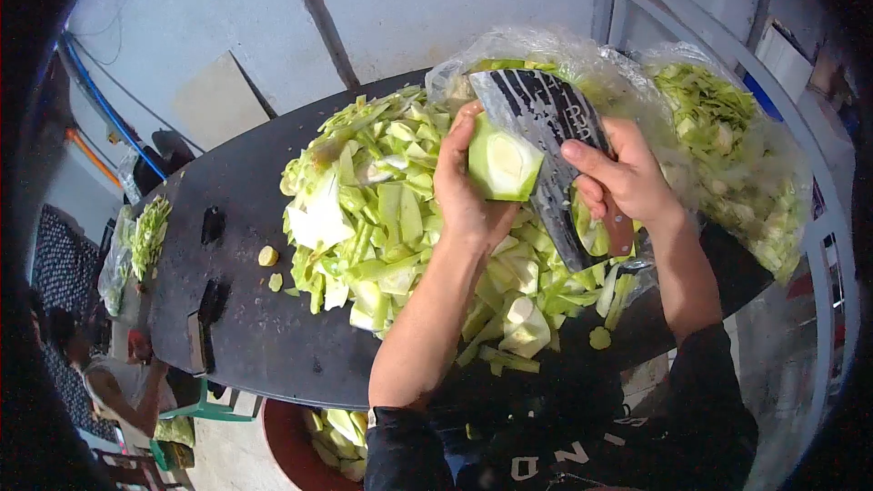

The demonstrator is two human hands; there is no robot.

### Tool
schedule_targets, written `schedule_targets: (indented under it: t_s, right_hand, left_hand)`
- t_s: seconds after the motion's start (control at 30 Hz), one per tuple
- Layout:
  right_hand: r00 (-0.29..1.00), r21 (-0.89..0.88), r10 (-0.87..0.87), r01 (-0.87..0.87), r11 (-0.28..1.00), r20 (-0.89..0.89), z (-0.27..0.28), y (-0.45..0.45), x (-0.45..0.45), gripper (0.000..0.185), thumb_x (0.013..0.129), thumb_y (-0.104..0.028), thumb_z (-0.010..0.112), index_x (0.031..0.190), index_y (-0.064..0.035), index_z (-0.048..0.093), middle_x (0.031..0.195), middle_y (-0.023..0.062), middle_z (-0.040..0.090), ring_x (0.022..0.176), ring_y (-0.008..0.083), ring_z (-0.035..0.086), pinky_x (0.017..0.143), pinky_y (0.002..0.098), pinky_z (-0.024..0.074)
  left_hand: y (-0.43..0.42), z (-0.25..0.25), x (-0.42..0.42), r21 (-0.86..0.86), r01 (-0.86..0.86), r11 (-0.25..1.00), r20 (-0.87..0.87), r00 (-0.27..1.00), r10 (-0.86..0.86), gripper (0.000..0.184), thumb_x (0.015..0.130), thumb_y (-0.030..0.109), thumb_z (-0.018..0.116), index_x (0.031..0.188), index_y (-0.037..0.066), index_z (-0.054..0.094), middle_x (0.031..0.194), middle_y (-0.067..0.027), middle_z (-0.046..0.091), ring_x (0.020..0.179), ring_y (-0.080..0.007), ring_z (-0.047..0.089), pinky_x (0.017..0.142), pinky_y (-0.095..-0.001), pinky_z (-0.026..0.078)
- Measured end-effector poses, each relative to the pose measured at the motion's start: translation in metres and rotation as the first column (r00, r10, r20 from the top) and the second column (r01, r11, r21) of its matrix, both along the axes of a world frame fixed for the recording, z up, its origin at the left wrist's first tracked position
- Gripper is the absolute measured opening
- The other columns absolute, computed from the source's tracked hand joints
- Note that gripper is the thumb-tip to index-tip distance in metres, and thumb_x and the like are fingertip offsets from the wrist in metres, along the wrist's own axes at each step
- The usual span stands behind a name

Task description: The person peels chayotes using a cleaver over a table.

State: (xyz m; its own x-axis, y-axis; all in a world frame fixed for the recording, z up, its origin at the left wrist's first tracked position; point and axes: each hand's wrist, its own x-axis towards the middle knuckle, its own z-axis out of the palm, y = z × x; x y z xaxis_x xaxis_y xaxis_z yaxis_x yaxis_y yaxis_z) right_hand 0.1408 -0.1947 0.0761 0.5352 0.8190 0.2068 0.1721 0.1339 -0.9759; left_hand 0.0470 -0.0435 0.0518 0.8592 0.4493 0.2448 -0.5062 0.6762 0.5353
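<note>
My left hand [466, 186] is wrapped round a thick, pale-green vegetable stem [505, 166], its cut face turned toward me with a ring showing in the flesh. In my right hand [632, 173] is a cleaver [536, 114] with a wide dark blade, wet and streaked, with pale lettering. Its reddish-brown handle shows below my fingers. The blade lies close against the right side of the stem; whether it is cutting in, I cannot tell. Beneath both hands spreads a big heap of green and whitish peelings and slices [391, 209].
The heap lies on a dark oval table [245, 327]. Bags of shredded greens [705, 114] stand right, by a grey metal rail [823, 191]. Small stem pieces [268, 255] and a leafy bunch [150, 236] lie left. A red tub [296, 455] is below; a person [136, 382] sits lower left.
</note>
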Motion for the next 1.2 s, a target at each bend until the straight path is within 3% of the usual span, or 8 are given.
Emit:
schedule_targets:
  t_s: [0.33, 0.4, 0.47, 0.53, 0.57, 0.6, 0.77, 1.2]
  right_hand:
    - [0.992, 0.124, -0.110, 0.103, 0.987, 0.054, 0.001, 0.001, -0.017, 0.027, 0.096, -0.022, 0.060, 0.077, -0.0048, 0.051, 0.051, -0.0015, 0.048, 0.039, 0.0074, 0.046, 0.038, 0.0242, 0.0385]
    - [0.966, 0.220, -0.239, 0.254, 0.942, -0.096, 0.007, 0.000, -0.017, 0.023, 0.095, -0.020, 0.061, 0.078, -0.0059, 0.053, 0.051, -0.0015, 0.049, 0.040, 0.0072, 0.047, 0.038, 0.0237, 0.0389]
    - [0.964, 0.256, -0.264, 0.261, 0.931, -0.024, 0.002, -0.003, -0.012, 0.019, 0.093, -0.017, 0.063, 0.080, -0.0054, 0.055, 0.051, 0.0004, 0.050, 0.040, 0.0095, 0.049, 0.039, 0.0280, 0.0408]
    - [0.726, 0.256, -0.444, 0.363, 0.896, 0.525, -0.005, -0.002, -0.028, 0.017, 0.088, -0.013, 0.065, 0.080, -0.0034, 0.053, 0.053, 0.0062, 0.051, 0.042, 0.0207, 0.053, 0.041, 0.0351, 0.0433]
    - [0.496, 0.299, -0.486, 0.410, 0.862, 0.720, -0.007, -0.001, -0.039, 0.016, 0.084, -0.009, 0.065, 0.080, -0.0020, 0.052, 0.055, 0.0095, 0.052, 0.044, 0.0275, 0.055, 0.043, 0.0392, 0.0447]
    - [0.282, 0.325, -0.396, 0.265, 0.908, 0.874, -0.010, -0.003, -0.039, 0.013, 0.078, -0.003, 0.064, 0.084, -0.0030, 0.052, 0.063, 0.0107, 0.052, 0.050, 0.0311, 0.056, 0.044, 0.0393, 0.0457]
    - [0.080, 0.243, -0.258, 0.161, 0.957, 0.963, -0.019, 0.001, -0.057, 0.015, 0.075, -0.006, 0.061, 0.088, -0.0053, 0.053, 0.070, 0.0087, 0.047, 0.055, 0.0232, 0.057, 0.044, 0.0353, 0.0472]
    - [0.046, 0.244, -0.256, 0.184, 0.952, 0.965, -0.028, 0.007, -0.064, 0.014, 0.077, -0.011, 0.059, 0.089, -0.0048, 0.053, 0.071, 0.0080, 0.048, 0.057, 0.0213, 0.056, 0.044, 0.0323, 0.0464]
  left_hand:
    - [0.004, 0.007, -0.005, -0.068, 0.005, 0.998, 0.031, 1.000, -0.003, 0.033, 0.087, 0.038, 0.056, 0.108, 0.014, 0.061, 0.104, -0.0052, 0.065, 0.094, -0.0211, 0.063, 0.083, -0.0372, 0.050]
    - [0.015, 0.004, -0.006, -0.045, 0.069, 0.997, 0.174, 0.983, -0.060, 0.036, 0.087, 0.039, 0.056, 0.110, 0.011, 0.060, 0.107, -0.0094, 0.064, 0.093, -0.0256, 0.062, 0.082, -0.0389, 0.049]
    - [0.019, 0.004, -0.004, -0.068, 0.042, 0.997, 0.215, 0.976, -0.026, 0.038, 0.088, 0.040, 0.053, 0.111, 0.009, 0.058, 0.108, -0.0125, 0.062, 0.095, -0.0284, 0.060, 0.082, -0.0401, 0.048]
    - [0.017, 0.010, -0.001, -0.185, -0.174, 0.967, 0.142, 0.969, 0.202, 0.038, 0.090, 0.041, 0.049, 0.109, 0.009, 0.056, 0.106, -0.0119, 0.060, 0.097, -0.0278, 0.058, 0.081, -0.0401, 0.048]
    - [0.017, 0.009, 0.000, -0.190, -0.180, 0.965, 0.167, 0.963, 0.213, 0.040, 0.092, 0.043, 0.046, 0.109, 0.009, 0.056, 0.107, -0.0120, 0.060, 0.099, -0.0285, 0.057, 0.080, -0.0420, 0.049]
    - [0.017, 0.007, 0.004, -0.189, -0.177, 0.966, 0.169, 0.963, 0.209, 0.040, 0.092, 0.043, 0.046, 0.109, 0.009, 0.056, 0.107, -0.0120, 0.060, 0.099, -0.0285, 0.057, 0.080, -0.0420, 0.049]
    - [0.028, -0.008, 0.015, -0.152, -0.357, 0.922, 0.241, 0.891, 0.385, 0.045, 0.097, 0.046, 0.040, 0.113, 0.007, 0.054, 0.106, -0.0160, 0.059, 0.094, -0.0325, 0.060, 0.071, -0.0439, 0.053]
    - [0.019, 0.001, 0.011, 0.007, -0.639, 0.769, 0.280, 0.740, 0.612, 0.045, 0.103, 0.042, 0.033, 0.119, 0.005, 0.052, 0.105, -0.0112, 0.054, 0.093, -0.0244, 0.058, 0.072, -0.0341, 0.052]
